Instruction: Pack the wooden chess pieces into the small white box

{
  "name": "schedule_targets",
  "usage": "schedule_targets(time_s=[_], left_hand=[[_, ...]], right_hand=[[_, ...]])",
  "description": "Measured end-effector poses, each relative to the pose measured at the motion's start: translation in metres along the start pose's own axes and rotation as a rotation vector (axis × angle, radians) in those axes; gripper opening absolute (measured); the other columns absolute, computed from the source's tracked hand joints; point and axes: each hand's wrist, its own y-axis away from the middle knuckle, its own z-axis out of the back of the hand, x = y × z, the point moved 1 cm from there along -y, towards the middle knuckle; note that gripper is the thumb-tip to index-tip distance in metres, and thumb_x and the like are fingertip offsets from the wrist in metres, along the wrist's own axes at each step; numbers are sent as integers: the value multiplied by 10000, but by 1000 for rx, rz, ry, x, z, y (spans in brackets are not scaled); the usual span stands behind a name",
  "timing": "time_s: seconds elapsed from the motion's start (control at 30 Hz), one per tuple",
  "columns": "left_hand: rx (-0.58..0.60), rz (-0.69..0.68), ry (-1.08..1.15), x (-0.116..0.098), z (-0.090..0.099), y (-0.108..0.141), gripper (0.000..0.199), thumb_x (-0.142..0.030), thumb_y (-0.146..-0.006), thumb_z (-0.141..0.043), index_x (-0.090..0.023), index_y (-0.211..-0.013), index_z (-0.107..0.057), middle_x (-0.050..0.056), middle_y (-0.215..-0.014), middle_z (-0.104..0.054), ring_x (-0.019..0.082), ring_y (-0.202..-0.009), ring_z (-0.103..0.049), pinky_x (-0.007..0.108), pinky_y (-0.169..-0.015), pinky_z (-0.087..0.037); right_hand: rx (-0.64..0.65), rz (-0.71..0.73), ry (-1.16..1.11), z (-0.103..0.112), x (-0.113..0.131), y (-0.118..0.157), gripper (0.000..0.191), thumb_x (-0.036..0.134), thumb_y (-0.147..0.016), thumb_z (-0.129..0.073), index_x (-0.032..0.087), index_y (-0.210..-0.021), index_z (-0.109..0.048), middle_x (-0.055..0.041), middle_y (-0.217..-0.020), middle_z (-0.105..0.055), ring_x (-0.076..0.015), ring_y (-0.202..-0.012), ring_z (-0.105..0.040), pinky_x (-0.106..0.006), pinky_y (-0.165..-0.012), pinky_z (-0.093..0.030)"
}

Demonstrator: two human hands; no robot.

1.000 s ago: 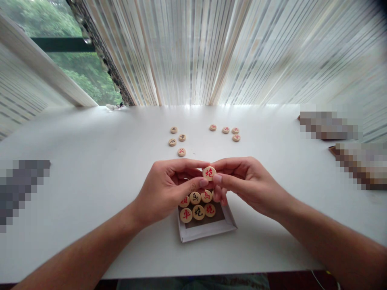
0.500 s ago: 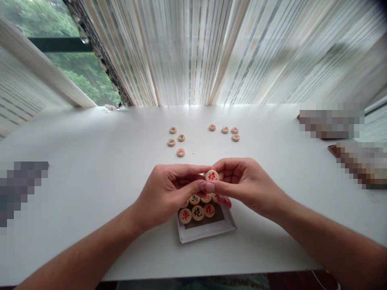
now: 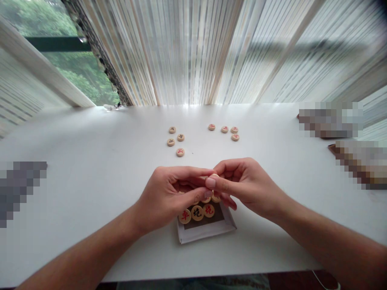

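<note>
My right hand (image 3: 246,183) pinches a round wooden piece (image 3: 215,175) between thumb and fingers; the thumb covers most of it. Beside it, my left hand (image 3: 169,197) has its fingertips at the piece's left edge, thumb lower and apart from the index finger, and whether it grips the piece is unclear. Under both hands lies a shallow white box (image 3: 208,235) with several round pieces in rows. Its front row shows a red-marked piece (image 3: 184,216), a black-marked piece (image 3: 197,213) and another red-marked one (image 3: 209,210). My hands hide the box's back part.
Farther back on the white table (image 3: 90,161) lie several loose pieces, one group left of centre (image 3: 180,137) and another right of centre (image 3: 224,129). Blurred-out objects stand at the right (image 3: 359,165) and left (image 3: 21,189) edges. Striped curtains hang behind.
The held piece's red-marked face, visible before, is now mostly covered by my right thumb. My left thumb has dropped away from the piece.
</note>
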Motion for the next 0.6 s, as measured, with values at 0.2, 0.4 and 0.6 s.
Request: schedule_targets(time_s=[0.2,0.4,0.6], left_hand=[[-50,-5,-30,0,1,1,275,-157,-862,-879,-165,-1136,-862,104,-1005,-874,272,-864,-864,289,-790,-726],[-45,-37,28,-2,1,1,301,-54,-854,-858,-232,-1096,-877,36,-999,-876,191,-846,-863,187,-798,-698],[-67,-31,33,-5,1,0,355,2,-817,-866,-252,-1064,-884,12,-980,-876,169,-822,-860,157,-793,-690]], right_hand=[[31,3,-48,-3,3,1,403,448,-685,-1007,139,-733,-752,-15,-550,-687,-107,-430,-579,-194,-391,-444],[57,17,-94,-5,5,3,392,426,-680,-1014,136,-722,-754,-12,-572,-694,-106,-435,-594,-201,-401,-485],[86,32,-116,-4,7,3,310,347,-720,-1004,122,-762,-795,-15,-590,-707,-101,-463,-615,-180,-431,-522]])
